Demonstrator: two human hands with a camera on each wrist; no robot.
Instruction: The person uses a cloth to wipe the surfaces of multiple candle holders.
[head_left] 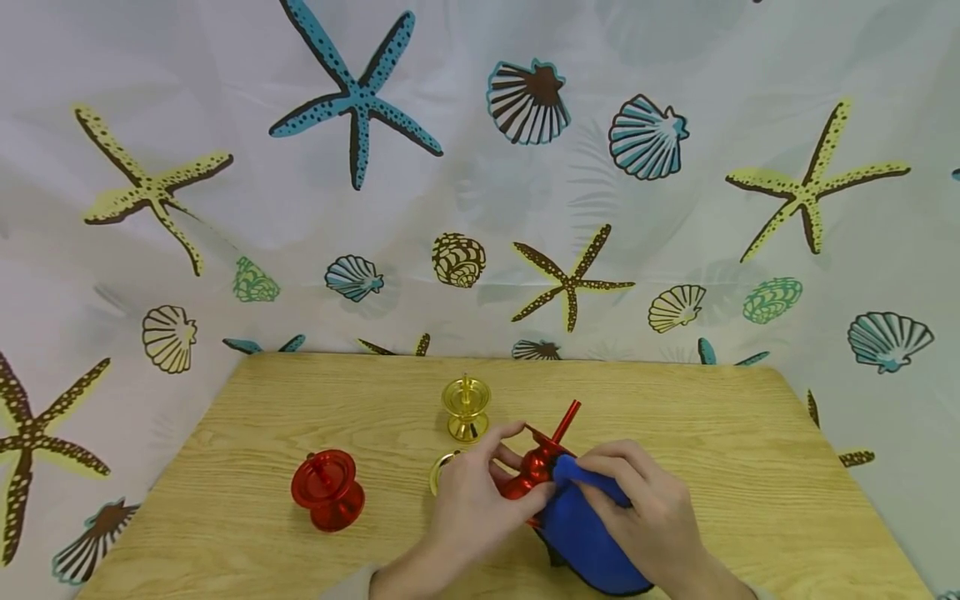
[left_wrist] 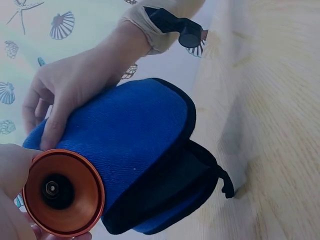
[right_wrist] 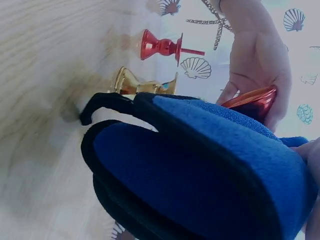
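Observation:
My left hand (head_left: 480,492) grips a shiny red candle holder (head_left: 536,468), tilted, with its thin red spike pointing up and right. The left wrist view shows the underside of the candle holder's round base (left_wrist: 87,200), with a dark centre and a small screw. Against its stem, my right hand (head_left: 652,517) pinches part of a blue cleaning mitt (head_left: 588,537) between thumb and fingers. The rest of the mitt hangs below, black-edged, with its opening (right_wrist: 165,165) facing the right wrist camera. Part of the stem is hidden behind fingers and cloth.
A second red candle holder (head_left: 330,492) stands at the left of the wooden table (head_left: 247,433). One gold candle holder (head_left: 467,408) stands behind my hands; another gold one (head_left: 441,472) is mostly hidden by my left hand. A shell-patterned curtain (head_left: 465,200) borders the table.

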